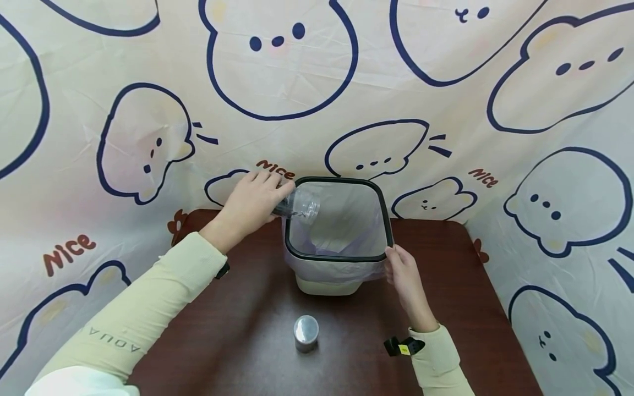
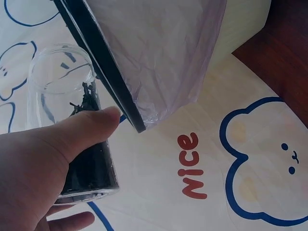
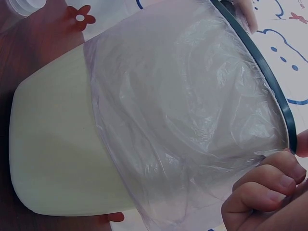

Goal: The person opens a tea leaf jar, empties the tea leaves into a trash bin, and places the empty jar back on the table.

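My left hand point(image 1: 253, 201) grips a clear jar point(image 1: 303, 205), tilted with its mouth over the left side of a trash bin point(image 1: 328, 287). Dark leaf-like bits point(image 2: 91, 166) fill the jar's lower part, a few strands reaching toward the mouth in the left wrist view. The bin is pale cream, with a dark green rim point(image 1: 342, 258) and a thin lilac bag point(image 3: 183, 106) folded over its outside. At the near right corner my right hand point(image 1: 405, 278) pinches the rim and bag, fingers curled beneath in the right wrist view.
A small silver-topped cylinder point(image 1: 306, 332) stands on the dark brown table point(image 1: 238, 330) in front of the bin. Behind the table hangs a pale cloth point(image 1: 277, 82) printed with cartoon outlines, and the cloth continues along the right side.
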A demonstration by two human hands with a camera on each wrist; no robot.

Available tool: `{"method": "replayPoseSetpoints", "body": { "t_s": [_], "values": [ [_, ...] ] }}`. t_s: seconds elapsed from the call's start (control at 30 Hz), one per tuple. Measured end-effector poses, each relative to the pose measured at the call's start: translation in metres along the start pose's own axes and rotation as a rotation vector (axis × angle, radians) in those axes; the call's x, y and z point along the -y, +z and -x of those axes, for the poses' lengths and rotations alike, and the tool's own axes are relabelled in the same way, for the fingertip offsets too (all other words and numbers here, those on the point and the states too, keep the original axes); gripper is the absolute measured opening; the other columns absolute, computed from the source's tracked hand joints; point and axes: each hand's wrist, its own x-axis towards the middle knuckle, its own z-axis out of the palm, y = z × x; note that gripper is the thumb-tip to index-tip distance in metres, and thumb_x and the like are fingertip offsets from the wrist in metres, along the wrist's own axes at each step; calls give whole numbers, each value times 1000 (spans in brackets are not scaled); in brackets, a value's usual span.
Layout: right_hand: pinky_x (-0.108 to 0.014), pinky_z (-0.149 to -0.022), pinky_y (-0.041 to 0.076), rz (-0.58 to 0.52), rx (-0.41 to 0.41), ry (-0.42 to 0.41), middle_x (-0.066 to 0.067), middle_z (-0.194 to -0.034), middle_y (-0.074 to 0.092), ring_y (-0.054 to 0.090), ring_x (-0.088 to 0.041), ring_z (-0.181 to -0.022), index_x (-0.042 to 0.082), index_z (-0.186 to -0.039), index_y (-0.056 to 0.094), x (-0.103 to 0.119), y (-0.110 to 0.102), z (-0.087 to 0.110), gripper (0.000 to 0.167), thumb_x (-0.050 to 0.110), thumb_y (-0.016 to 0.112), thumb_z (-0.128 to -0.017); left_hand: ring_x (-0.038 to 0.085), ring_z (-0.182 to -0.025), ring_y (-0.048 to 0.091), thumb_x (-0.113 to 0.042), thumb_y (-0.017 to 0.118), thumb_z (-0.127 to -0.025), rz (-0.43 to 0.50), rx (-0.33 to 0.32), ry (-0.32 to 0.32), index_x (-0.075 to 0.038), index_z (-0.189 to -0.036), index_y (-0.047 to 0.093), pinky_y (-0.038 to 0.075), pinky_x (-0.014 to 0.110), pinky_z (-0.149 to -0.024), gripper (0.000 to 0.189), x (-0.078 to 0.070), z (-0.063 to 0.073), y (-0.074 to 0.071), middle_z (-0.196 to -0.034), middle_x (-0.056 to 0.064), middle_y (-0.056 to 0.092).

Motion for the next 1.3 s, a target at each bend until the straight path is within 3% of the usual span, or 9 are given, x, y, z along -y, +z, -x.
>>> {"method": "replayPoseSetpoints", "body": {
  "t_s": [0.53, 1.3],
  "values": [
    [-22, -47, 22, -14, 5, -10, 6, -57, 31, 25, -6, -48, 8, -74, 38, 0, 1, 0, 36, 18, 46, -108, 38, -122, 57, -23, 94, -73, -32, -10, 12, -13, -131, 56, 46, 50, -105, 70, -4, -1, 3, -127, 19, 61],
    [-22, -48, 22, -12, -4, 4, 6, -57, 31, 25, -6, -49, 9, -74, 39, -1, 1, -1, 34, 18, 45, -107, 36, -120, 57, -10, 88, -79, -69, -59, 27, -15, -130, 60, 49, 49, -101, 58, -6, -4, 6, -127, 17, 61]
  ]
}}
